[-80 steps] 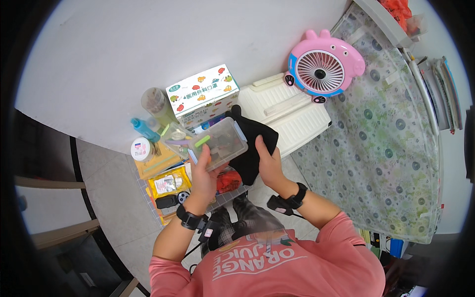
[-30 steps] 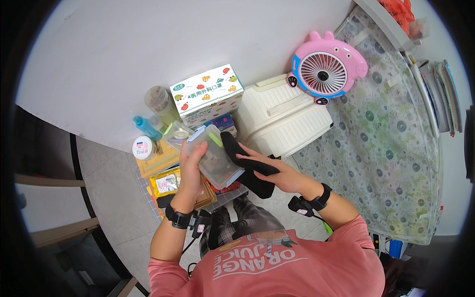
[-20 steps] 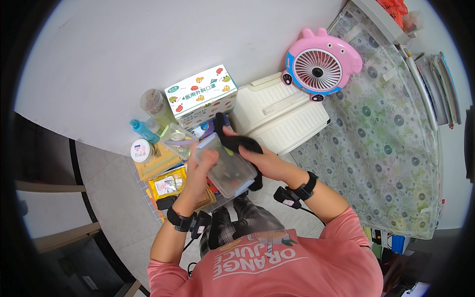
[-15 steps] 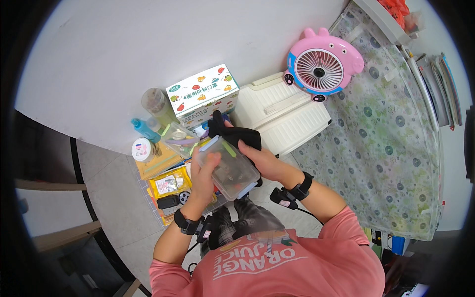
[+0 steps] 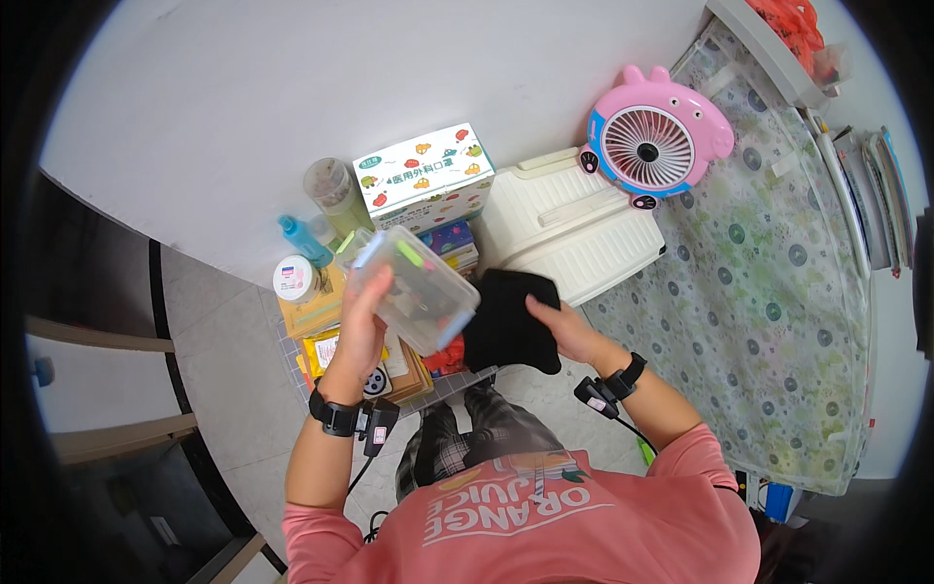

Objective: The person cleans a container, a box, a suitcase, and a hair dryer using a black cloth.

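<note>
My left hand (image 5: 364,310) grips a clear plastic box (image 5: 420,292) with pale blue end clips and a green strip on its lid. It is held tilted above the small table. In my right hand (image 5: 559,326) is a flat black cloth-like piece (image 5: 508,321), pinched at its right edge with the thumb on top; its exact kind I cannot make out. Behind the box stands a white cardboard box (image 5: 423,185) with coloured cartoon prints. Part of another clear container (image 5: 352,245) shows behind my left hand.
Left of the cardboard box are a clear canister (image 5: 331,185), a blue pump bottle (image 5: 305,240) and a white jar (image 5: 295,279). A yellow packet (image 5: 319,348) lies nearer. To the right, a pink pig-shaped fan (image 5: 647,148) stands by a white lidded case (image 5: 584,243).
The clear box and black piece have moved apart: my left hand shifted left with the box, my right hand rightward with the black piece, which now hangs spread out. The view has shifted slightly.
</note>
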### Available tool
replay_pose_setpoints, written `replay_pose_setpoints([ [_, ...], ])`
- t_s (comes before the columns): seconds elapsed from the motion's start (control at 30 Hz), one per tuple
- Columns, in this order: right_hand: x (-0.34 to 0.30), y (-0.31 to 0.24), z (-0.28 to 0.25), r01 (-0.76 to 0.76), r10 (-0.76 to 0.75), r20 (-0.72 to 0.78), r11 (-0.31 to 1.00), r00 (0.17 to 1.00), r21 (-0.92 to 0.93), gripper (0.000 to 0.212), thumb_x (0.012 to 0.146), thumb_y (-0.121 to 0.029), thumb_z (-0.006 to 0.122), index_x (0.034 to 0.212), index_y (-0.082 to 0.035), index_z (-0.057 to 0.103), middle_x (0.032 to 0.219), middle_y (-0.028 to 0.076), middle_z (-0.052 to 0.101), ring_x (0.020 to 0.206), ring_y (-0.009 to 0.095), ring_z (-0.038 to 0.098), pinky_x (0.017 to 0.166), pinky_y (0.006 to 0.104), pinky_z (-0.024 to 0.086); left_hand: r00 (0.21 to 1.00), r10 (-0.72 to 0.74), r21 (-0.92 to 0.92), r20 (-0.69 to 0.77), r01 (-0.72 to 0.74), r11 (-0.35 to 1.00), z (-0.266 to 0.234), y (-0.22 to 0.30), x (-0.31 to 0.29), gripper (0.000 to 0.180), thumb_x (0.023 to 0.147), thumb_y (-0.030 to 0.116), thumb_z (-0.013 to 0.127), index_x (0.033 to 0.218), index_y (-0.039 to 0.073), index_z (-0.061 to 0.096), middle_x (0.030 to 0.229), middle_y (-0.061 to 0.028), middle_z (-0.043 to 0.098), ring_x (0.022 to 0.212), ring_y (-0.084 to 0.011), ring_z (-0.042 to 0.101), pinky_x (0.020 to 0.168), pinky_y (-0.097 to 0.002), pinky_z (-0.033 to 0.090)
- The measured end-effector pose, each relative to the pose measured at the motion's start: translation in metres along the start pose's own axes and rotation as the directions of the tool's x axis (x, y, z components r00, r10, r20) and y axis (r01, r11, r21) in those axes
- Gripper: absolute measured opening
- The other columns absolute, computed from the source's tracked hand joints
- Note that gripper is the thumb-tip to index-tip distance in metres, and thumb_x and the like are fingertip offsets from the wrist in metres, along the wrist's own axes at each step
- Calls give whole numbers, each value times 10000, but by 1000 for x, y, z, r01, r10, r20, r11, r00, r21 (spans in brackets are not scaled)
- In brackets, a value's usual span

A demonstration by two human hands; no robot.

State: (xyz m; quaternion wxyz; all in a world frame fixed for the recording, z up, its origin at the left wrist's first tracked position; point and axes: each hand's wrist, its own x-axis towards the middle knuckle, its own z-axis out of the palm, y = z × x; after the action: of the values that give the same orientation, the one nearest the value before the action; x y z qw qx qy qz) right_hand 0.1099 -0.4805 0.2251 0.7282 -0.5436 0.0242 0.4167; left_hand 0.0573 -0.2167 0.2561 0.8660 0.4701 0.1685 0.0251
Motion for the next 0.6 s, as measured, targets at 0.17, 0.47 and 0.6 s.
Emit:
replay_pose_setpoints([
  [0.17,8,-24,24,39,-45,27,977,999,208,454,959,-340,417,1285,-24,422,1222,85,535,1081,176,539,932,308,437,936,-207,233,284,142,962,13,-12,-8,554,776,211,681,1235,53,414,1138,-67,508,1068,-157,482,892,-295,410],
  [0.47,-2,-25,35,115,-112,26,980,993,-163,385,880,-277,582,1185,-56,506,1000,25,580,896,104,532,727,267,475,939,-330,267,98,294,918,44,-41,-17,546,771,203,711,1152,46,353,1106,-114,503,1011,-171,520,857,-309,446],
  [0.6,14,-4,43,277,-297,-204,953,933,-120,286,883,-241,572,1062,-19,581,921,19,606,829,93,546,709,244,463,955,-295,215,7,287,933,47,-51,-11,608,783,278,702,1189,5,341,1149,-138,492,1070,-191,498,897,-316,428],
])
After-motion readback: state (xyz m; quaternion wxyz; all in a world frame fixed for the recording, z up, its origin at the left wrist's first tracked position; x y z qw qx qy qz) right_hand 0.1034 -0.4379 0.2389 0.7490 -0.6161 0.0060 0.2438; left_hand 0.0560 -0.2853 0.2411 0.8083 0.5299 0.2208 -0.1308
